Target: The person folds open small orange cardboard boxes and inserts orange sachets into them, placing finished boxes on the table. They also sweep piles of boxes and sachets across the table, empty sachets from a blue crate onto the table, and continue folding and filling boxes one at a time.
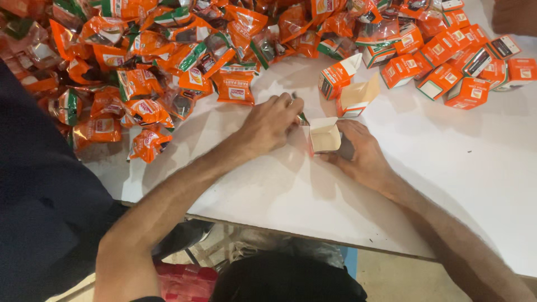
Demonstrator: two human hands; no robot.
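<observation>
A small open carton (325,137) with a pale cardboard inside lies on the white table (447,168) between my hands. My right hand (361,150) wraps around the carton from the right and holds it. My left hand (274,120) pinches something small and dark at the carton's left flap; what it is cannot be made out. Two more open orange and white cartons (339,74) (358,96) stand just beyond.
A big heap of orange plastic packets (145,61) covers the table's left and far side. Closed orange cartons (464,67) are piled at the far right, where another person's hand (514,17) shows. The table's near edge (313,234) runs below my forearms.
</observation>
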